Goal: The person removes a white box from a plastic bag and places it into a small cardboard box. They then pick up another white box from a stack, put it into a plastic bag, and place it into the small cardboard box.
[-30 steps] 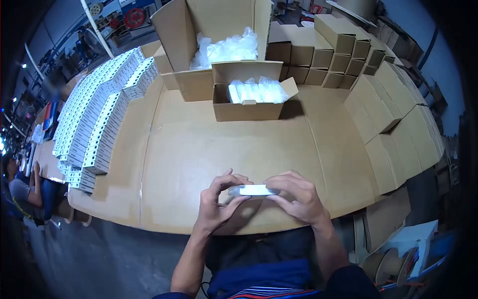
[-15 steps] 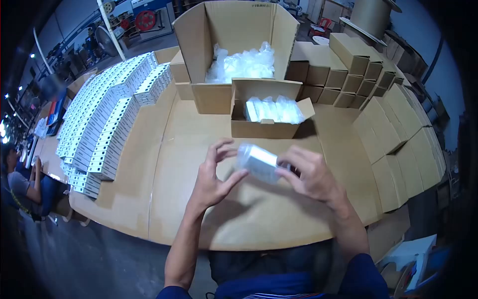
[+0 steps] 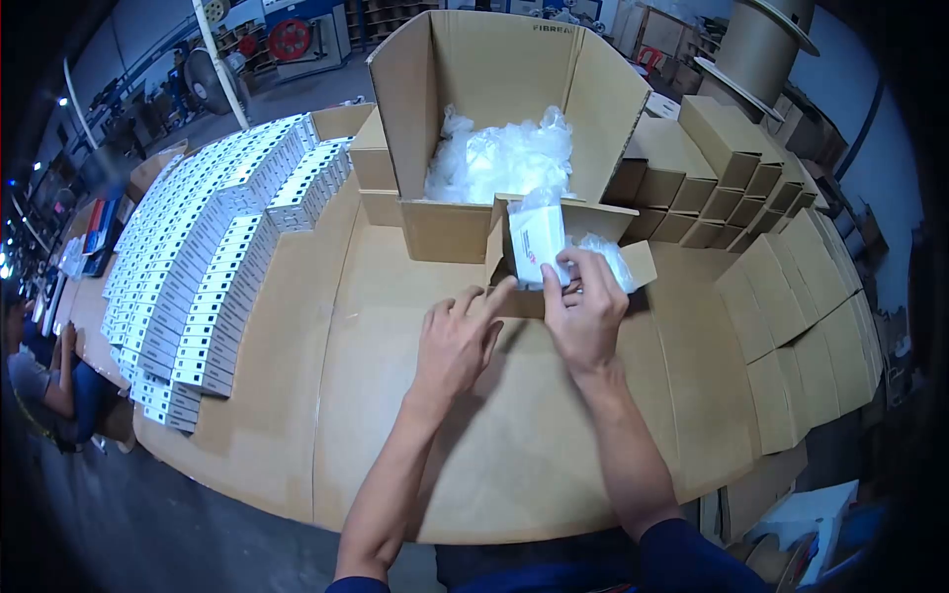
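My right hand (image 3: 590,316) pinches the lower edge of a flat white box (image 3: 535,242) in a clear plastic bag. It is held nearly upright at the left part of a small open carton (image 3: 521,304). Beside it, more plastic-wrapped packs (image 3: 611,259) show inside the carton, partly hidden behind my right fingers. My left hand (image 3: 457,341) holds nothing; its fingers are apart, and the index finger points at the carton's front left corner.
Behind the small carton stands a large open carton (image 3: 504,74) with crumpled clear plastic bags (image 3: 504,153). Rows of white boxes (image 3: 203,232) are stacked at left, brown cardboard boxes (image 3: 791,326) at right. A person (image 3: 61,371) sits at far left.
My right hand has carried the bagged white box forward to the small carton and turned it upright. My left hand has come off the bag and moved slightly forward. The view has shifted.
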The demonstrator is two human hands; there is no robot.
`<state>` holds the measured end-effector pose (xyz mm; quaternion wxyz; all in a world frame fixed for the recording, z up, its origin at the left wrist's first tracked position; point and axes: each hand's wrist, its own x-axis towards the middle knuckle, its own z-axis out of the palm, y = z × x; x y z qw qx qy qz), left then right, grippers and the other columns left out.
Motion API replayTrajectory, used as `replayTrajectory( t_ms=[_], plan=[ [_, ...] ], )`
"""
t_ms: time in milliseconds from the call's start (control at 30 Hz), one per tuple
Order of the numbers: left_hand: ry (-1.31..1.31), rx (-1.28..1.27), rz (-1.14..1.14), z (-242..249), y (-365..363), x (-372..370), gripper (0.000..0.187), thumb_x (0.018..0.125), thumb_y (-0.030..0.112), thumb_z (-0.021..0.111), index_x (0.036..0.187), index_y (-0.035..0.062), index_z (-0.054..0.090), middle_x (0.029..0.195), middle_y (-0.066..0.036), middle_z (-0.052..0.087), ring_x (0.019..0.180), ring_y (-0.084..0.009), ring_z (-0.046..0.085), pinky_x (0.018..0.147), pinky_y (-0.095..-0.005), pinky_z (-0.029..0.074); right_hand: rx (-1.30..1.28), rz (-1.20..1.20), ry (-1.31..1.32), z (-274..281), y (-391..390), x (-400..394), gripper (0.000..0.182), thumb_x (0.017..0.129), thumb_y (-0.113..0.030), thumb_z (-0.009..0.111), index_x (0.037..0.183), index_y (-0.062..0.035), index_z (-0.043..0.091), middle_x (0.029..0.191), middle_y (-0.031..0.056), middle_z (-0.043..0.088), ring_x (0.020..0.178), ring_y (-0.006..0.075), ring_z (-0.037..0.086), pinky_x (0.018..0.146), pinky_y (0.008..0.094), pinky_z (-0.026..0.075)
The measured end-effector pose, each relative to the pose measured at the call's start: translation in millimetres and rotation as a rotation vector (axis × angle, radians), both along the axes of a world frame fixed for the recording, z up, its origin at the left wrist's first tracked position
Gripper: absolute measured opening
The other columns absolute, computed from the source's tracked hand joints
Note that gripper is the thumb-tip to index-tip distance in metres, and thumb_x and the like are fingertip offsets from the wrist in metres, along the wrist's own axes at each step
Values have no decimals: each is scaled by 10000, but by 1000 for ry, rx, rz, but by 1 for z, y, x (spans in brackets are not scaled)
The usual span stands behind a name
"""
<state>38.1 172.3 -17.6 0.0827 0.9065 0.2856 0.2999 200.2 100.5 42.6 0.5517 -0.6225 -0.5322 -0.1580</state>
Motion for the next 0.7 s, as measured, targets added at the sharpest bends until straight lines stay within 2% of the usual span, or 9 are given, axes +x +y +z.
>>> replayTrajectory(
  t_ms=[133,167,300,367,467,500,600,633,700],
  plan=[
    [50,114,72,-9,5,3,629,946,195,683,1533,242,461,1232,-121,633,1011,-346,631,929,-447,504,-19,-34,55,-10,4,-5,209,865,17,756,1045,18,649,949,121,635,632,206,667,488,293,571],
    [84,85,79,-7,8,5,623,951,192,675,1532,161,453,1207,-126,636,1010,-332,625,940,-440,497,-26,-39,59,-11,5,-5,212,866,12,757,1048,18,649,949,122,636,631,209,667,488,293,571],
    [-35,-2,3,-16,14,7,643,940,192,689,1504,14,435,1147,-146,661,1034,-318,621,954,-444,486,-107,-19,-26,-21,16,-1,220,871,-7,753,1068,6,657,917,138,629,634,253,668,502,338,563],
    [-24,-17,7,-14,14,7,623,941,183,687,1487,3,447,1128,-153,671,1055,-326,621,973,-459,482,-213,7,51,-24,20,-1,228,870,-25,749,1081,-2,665,902,160,627,677,324,679,562,416,554],
    [28,-25,41,-6,6,10,589,953,185,673,1462,-20,459,1121,-161,681,1092,-329,620,1016,-496,470,-266,-10,-62,-30,28,8,209,867,-49,748,1056,-5,670,910,174,633,722,375,679,623,464,555],
    [52,-23,54,-4,4,12,577,959,188,666,1454,-29,461,1122,-163,683,1105,-329,620,1032,-510,466,-300,-63,-128,-27,30,7,182,824,-43,779,980,7,700,889,179,663,744,361,682,659,437,558],
    [98,-16,62,-2,3,15,544,978,212,636,1431,-47,479,1108,-173,700,1126,-318,628,1075,-567,439,-439,-109,-81,-27,37,3,174,811,-56,783,937,10,683,876,191,663,780,403,674,714,479,548],
    [125,-17,71,-1,3,16,533,980,216,628,1424,-44,489,1093,-173,706,1121,-315,634,1078,-575,436,-493,-89,-92,-31,40,4,129,863,-53,715,942,17,640,948,227,644,790,455,693,670,529,562],
    [182,-22,88,1,5,17,511,985,224,612,1410,-40,510,1061,-175,719,1111,-309,646,1086,-591,429,-596,-166,-84,-37,47,0,124,860,-54,704,941,19,646,954,224,648,803,464,701,674,559,561]
  ],
)
